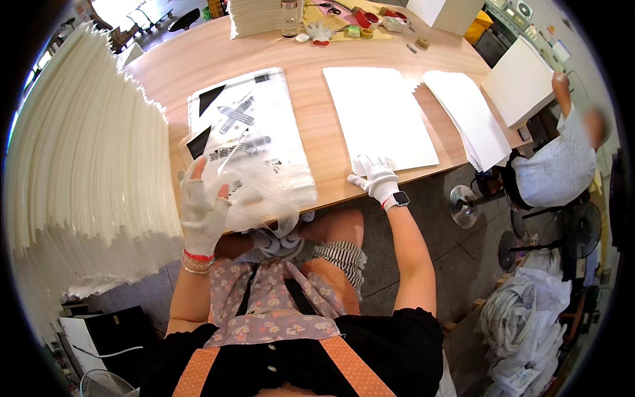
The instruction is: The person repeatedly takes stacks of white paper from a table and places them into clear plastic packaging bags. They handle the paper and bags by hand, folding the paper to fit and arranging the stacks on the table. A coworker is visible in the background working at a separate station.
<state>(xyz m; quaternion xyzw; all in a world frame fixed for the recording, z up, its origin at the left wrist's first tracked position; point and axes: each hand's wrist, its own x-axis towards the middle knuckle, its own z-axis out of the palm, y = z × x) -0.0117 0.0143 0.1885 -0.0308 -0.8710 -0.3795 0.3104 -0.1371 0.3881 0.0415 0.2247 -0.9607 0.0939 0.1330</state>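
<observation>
- Left hand [204, 212], in a white glove with thumb and forefinger tips bare, raised at the near left edge of the table [307, 106]; thumb and forefinger wide apart.
- Just beside the left hand, thin clear film [268, 192], crumpled over the near end of the printed bags [258, 119] and reaching past the edge; contact with the fingers impossible to tell.
- Printed bags flat in a stack on the left half of the table, with black patches and crossed checked bands.
- Right hand [376, 175], also in a white glove, spread with fingers outstretched on the near left corner of the white sheets [377, 112]; black smartwatch [401, 198] on the wrist.
- White sheets stacked right of the printed bags, well apart from them; farther right, a fanned white stack [463, 116].
- Far left, a tall pile of translucent white plastic [92, 145].
- Along the far side, a glass jar [289, 20] and a tan tape roll [422, 42].
- At right, a seated co-worker [555, 165], one hand raised at a white block [519, 83].
</observation>
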